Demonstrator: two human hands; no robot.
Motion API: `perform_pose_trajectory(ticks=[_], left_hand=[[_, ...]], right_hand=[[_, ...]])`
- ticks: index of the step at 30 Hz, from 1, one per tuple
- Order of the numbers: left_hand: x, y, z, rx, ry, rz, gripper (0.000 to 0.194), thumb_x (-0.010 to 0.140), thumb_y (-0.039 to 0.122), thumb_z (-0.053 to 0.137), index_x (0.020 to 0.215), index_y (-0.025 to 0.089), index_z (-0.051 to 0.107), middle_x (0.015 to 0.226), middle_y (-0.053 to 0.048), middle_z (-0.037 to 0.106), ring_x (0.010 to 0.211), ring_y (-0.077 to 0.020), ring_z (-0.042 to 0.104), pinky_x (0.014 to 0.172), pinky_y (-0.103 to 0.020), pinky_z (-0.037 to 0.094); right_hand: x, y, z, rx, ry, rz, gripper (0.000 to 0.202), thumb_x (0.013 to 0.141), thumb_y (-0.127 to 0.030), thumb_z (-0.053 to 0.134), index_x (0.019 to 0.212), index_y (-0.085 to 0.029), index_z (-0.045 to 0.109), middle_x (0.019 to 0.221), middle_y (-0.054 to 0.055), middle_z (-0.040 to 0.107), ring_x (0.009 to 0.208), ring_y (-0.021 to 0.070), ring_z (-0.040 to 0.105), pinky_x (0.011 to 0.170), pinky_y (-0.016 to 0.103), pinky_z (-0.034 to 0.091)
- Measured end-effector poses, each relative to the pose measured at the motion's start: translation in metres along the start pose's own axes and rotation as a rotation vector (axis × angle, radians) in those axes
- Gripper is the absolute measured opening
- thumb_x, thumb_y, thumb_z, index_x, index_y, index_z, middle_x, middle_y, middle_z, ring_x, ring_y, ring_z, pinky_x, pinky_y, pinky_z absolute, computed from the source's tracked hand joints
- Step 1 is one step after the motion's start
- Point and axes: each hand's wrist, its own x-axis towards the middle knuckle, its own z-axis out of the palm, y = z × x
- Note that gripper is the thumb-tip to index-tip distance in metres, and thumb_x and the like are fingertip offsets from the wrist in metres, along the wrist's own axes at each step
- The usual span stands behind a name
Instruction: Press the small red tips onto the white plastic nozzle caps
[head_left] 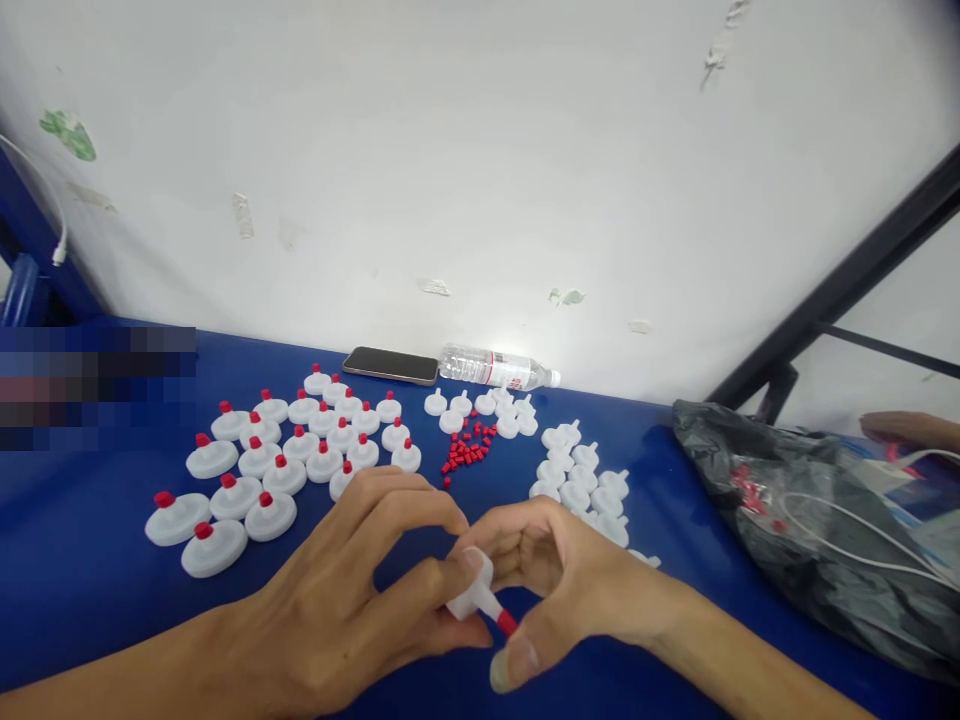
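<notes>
Near the front edge of the view, my left hand (360,590) pinches a white plastic nozzle lid (471,598) between thumb and fingers. The lid is tilted, its spout pointing down to the right, with a small red cap (507,622) on the tip. My right hand (559,580) curls around the other side, its thumb at the end of the red cap and its fingers partly hidden behind. Beyond the hands lies a loose pile of red caps (466,455). White lids with red caps (279,475) stand at left; uncapped white lids (576,490) lie at right.
A phone (391,365) and a clear plastic bottle (499,368) lie along the white wall on the blue table (90,610). At right sits a black plastic bag (825,550) with red pieces and a white cable. Another person's hand (911,428) shows at the far right.
</notes>
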Motion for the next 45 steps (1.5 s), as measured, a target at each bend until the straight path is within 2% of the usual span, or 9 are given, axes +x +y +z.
perform_pose_trajectory(ticks=[4,14,20,23,27,30,34,40,45], left_hand=[[0.005,0.005,-0.001,-0.058,-0.031,-0.008,0.012,0.103,0.027,0.065,0.114,0.021,0.064,0.104,-0.006,0.07,0.104,-0.0224,0.062,0.095,-0.04,0.055],[0.007,0.005,-0.002,-0.091,-0.057,-0.012,0.016,0.103,0.028,0.065,0.118,0.022,0.065,0.104,-0.004,0.074,0.102,-0.0219,0.062,0.093,-0.039,0.052],[0.005,0.009,0.005,-0.004,-0.062,0.048,0.021,0.108,0.018,0.051,0.125,0.017,0.064,0.111,-0.006,0.071,0.104,-0.0235,0.058,0.095,-0.042,0.048],[0.009,0.004,0.008,0.052,-0.111,-0.014,0.02,0.106,0.015,0.051,0.122,0.017,0.064,0.109,-0.007,0.068,0.102,-0.0242,0.055,0.093,-0.042,0.047],[0.01,-0.007,0.012,0.196,-0.178,-0.133,0.023,0.103,0.016,0.053,0.123,0.016,0.063,0.108,-0.011,0.067,0.104,-0.0303,0.056,0.089,-0.048,0.05],[0.006,-0.014,0.016,0.31,-0.276,-0.152,0.02,0.103,0.017,0.049,0.108,0.015,0.068,0.1,-0.013,0.068,0.101,-0.0333,0.058,0.087,-0.053,0.051],[0.0,-0.019,0.02,0.406,-0.334,-0.171,0.024,0.099,0.014,0.047,0.095,0.015,0.071,0.095,-0.014,0.068,0.099,-0.0343,0.059,0.086,-0.055,0.052],[-0.003,-0.024,0.023,0.458,-0.28,-0.169,0.031,0.092,0.004,0.048,0.11,0.012,0.073,0.119,-0.02,0.066,0.112,-0.0379,0.055,0.093,-0.057,0.05],[0.0,-0.032,0.03,0.436,-0.275,-0.094,0.03,0.101,0.011,0.051,0.123,0.017,0.07,0.116,-0.016,0.066,0.11,-0.0357,0.055,0.088,-0.052,0.051]], right_hand=[[-0.001,0.002,0.003,-0.055,0.041,0.014,0.049,0.052,-0.016,0.101,0.097,-0.019,0.084,0.09,0.0,0.08,0.081,0.0133,0.073,0.084,0.024,0.058],[-0.001,0.001,0.01,-0.05,0.101,0.05,0.053,0.046,-0.024,0.104,0.096,-0.019,0.086,0.085,-0.001,0.081,0.075,0.0124,0.074,0.082,0.023,0.059],[-0.003,0.0,0.006,-0.155,0.092,0.042,0.046,0.056,-0.03,0.102,0.097,-0.02,0.083,0.089,0.0,0.082,0.082,0.0167,0.077,0.079,0.024,0.059],[-0.008,-0.014,0.005,-0.466,0.281,-0.094,0.052,0.069,-0.038,0.096,0.117,-0.025,0.078,0.097,0.001,0.082,0.089,0.0209,0.078,0.079,0.029,0.061],[-0.01,-0.026,-0.017,-1.226,0.728,-0.395,0.029,0.106,-0.039,0.056,0.123,-0.026,0.075,0.123,0.007,0.078,0.114,0.0273,0.073,0.1,0.045,0.058],[-0.007,-0.022,-0.046,-1.631,0.679,-0.407,0.041,0.11,-0.033,0.042,0.147,-0.024,0.06,0.153,0.008,0.06,0.147,0.0309,0.05,0.121,0.058,0.04],[-0.003,-0.013,-0.072,-1.739,0.556,-0.239,0.054,0.113,-0.038,0.032,0.163,-0.019,0.038,0.169,0.009,0.039,0.158,0.0289,0.032,0.126,0.057,0.034],[-0.002,-0.016,-0.069,-1.68,0.599,-0.264,0.043,0.111,-0.029,0.039,0.15,-0.019,0.054,0.147,0.013,0.065,0.136,0.0318,0.06,0.111,0.057,0.049],[-0.002,-0.023,-0.055,-1.558,0.594,-0.318,0.024,0.103,-0.02,0.059,0.121,-0.027,0.073,0.109,0.005,0.078,0.098,0.0246,0.074,0.085,0.04,0.058]])
